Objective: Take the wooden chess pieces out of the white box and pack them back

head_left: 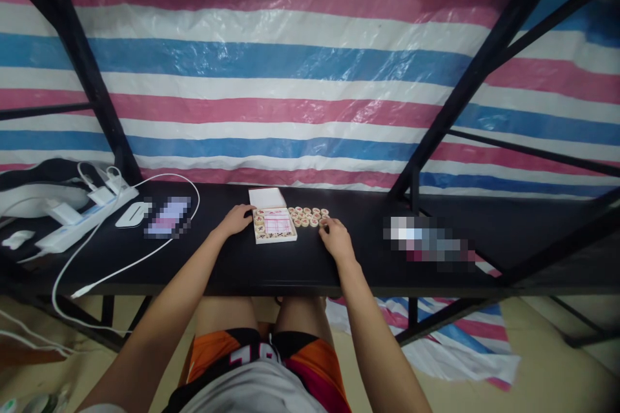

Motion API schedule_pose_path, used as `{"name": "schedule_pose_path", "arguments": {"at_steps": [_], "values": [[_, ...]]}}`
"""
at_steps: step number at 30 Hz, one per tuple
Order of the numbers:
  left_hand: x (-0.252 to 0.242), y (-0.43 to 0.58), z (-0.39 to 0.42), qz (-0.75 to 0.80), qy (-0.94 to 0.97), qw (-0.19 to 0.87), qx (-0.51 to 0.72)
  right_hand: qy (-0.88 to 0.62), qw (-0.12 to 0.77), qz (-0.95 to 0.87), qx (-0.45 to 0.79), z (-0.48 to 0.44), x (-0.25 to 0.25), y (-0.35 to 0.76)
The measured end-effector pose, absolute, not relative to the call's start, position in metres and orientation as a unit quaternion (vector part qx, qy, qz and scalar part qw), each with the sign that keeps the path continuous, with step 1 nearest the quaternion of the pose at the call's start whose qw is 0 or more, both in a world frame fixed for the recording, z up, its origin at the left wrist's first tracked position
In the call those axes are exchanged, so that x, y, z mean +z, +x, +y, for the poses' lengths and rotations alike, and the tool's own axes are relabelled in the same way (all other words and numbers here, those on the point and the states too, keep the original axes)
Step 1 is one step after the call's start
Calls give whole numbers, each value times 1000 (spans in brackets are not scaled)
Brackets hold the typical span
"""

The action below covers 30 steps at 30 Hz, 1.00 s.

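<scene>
A small white box [276, 239] lies on the black tabletop with its lid [268, 198] folded back behind it. Inside it are round Chinese chess pieces [260, 229] along the left and front sides, around a folded pink-and-white sheet [278, 222]. My left hand [237, 219] is closed at the box's left edge, fingertips on it. To the right of the box, several wooden chess pieces [305, 213] with red characters lie in rows. My right hand [336, 238] has its fingers closed on a chess piece [323, 222] at the right front of these rows.
Left on the black table [232, 271] are a white power strip [92, 219], a white cable [130, 262], a flat white item [132, 214] and a blurred phone-like object [168, 217]. A pixelated object [429, 240] lies right. Black metal posts [450, 90] and a striped sheet [271, 64] stand behind.
</scene>
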<state>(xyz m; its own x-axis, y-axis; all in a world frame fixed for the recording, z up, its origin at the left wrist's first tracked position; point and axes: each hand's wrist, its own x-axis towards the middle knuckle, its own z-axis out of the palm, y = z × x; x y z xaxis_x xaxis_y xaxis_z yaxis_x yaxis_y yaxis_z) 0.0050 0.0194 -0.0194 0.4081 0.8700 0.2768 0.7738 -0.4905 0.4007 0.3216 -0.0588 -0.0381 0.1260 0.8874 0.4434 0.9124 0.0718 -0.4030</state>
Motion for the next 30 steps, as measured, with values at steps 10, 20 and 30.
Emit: {"name": "schedule_pose_path", "arguments": {"at_steps": [10, 20, 30], "values": [[-17, 6, 17, 497, 833, 99, 224, -682, 275, -678, -22, -58, -35, 312], [-18, 6, 18, 499, 833, 96, 219, -667, 322, -669, -58, -55, -48, 318], [-18, 6, 18, 499, 832, 92, 224, -675, 309, -668, -56, -55, -47, 317]]}}
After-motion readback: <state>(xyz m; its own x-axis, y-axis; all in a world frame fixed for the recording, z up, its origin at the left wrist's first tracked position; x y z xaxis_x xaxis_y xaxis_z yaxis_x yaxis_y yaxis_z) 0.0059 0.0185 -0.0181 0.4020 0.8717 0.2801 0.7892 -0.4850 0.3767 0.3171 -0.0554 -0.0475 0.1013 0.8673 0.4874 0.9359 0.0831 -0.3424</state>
